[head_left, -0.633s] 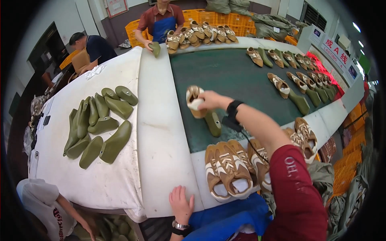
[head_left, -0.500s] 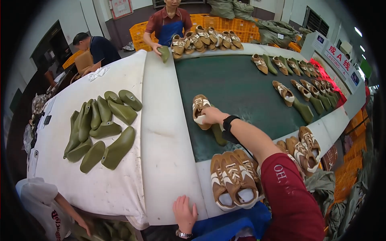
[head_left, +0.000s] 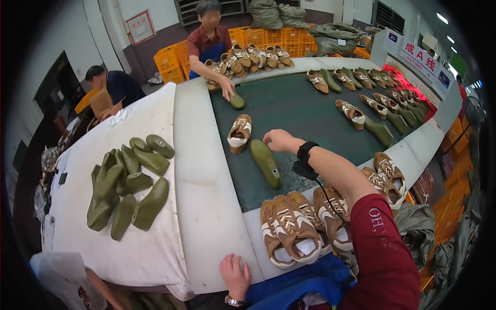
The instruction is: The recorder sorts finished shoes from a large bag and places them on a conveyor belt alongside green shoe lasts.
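Right hand hovers over the dark green belt, fingers loosely curled and holding nothing, between a tan-and-white shoe and an olive shoe last, both lying loose on the belt. Left hand rests flat on the white table edge, fingers spread. Risk: the outstretched forearm could brush the last or the shoe rows at the near edge and knock a pair off.
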